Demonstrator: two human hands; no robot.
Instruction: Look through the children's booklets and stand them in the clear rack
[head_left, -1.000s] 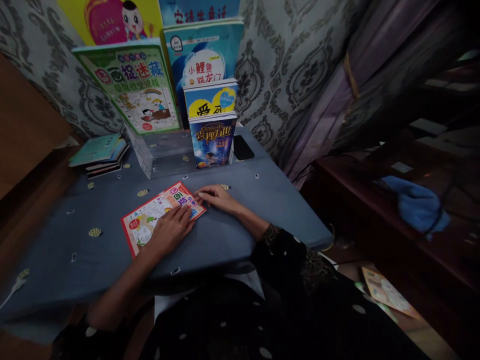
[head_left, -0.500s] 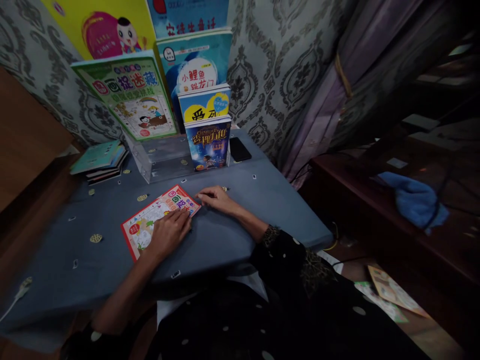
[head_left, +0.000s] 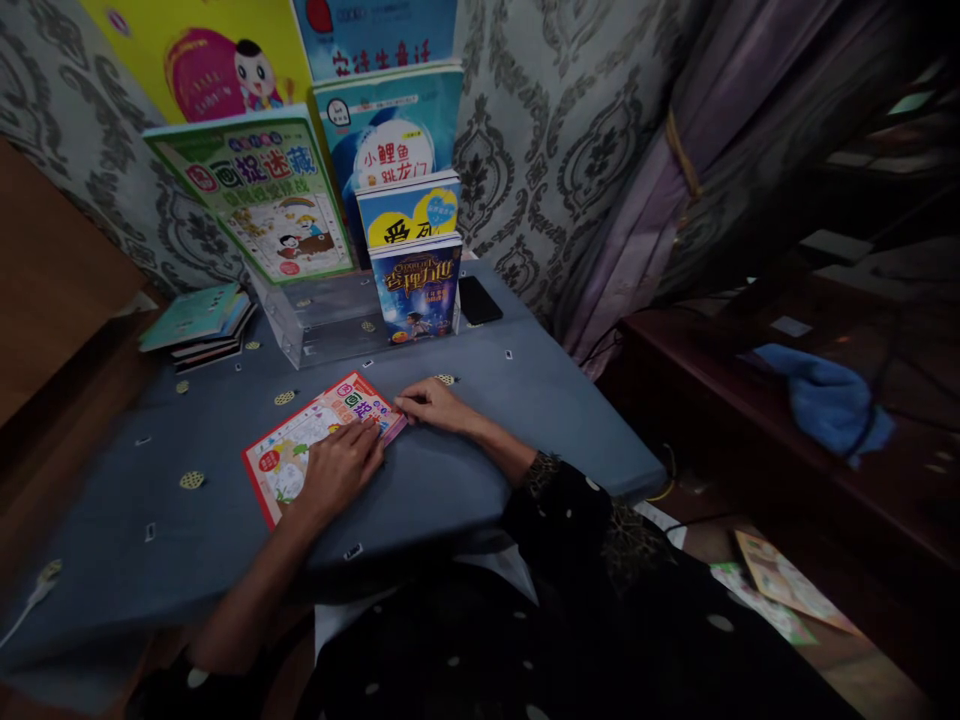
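A red-bordered picture book [head_left: 294, 447] with a colourful cartoon cover lies at a slant on the blue-grey tablecloth. Across its lower right part my left hand [head_left: 342, 468] rests flat, open, with the fingers stretched over the cover. My right hand [head_left: 436, 406] is at the book's right corner, thumb and forefinger pinched together on it. A thin pinkish edge shows under the cover beside that corner, slightly raised. The fingertips of the right hand partly hide the corner.
Behind the book stands a clear acrylic rack [head_left: 322, 345] holding several upright books, with a dark blue book [head_left: 418, 290] in front. A black phone [head_left: 480, 300] lies right of the rack, a book stack [head_left: 199, 325] left. A white cable [head_left: 34, 600] hangs at the table's left edge.
My right hand has closed in on the book's right corner, and the cover's edge there has lifted slightly. My left hand has stayed on the cover.
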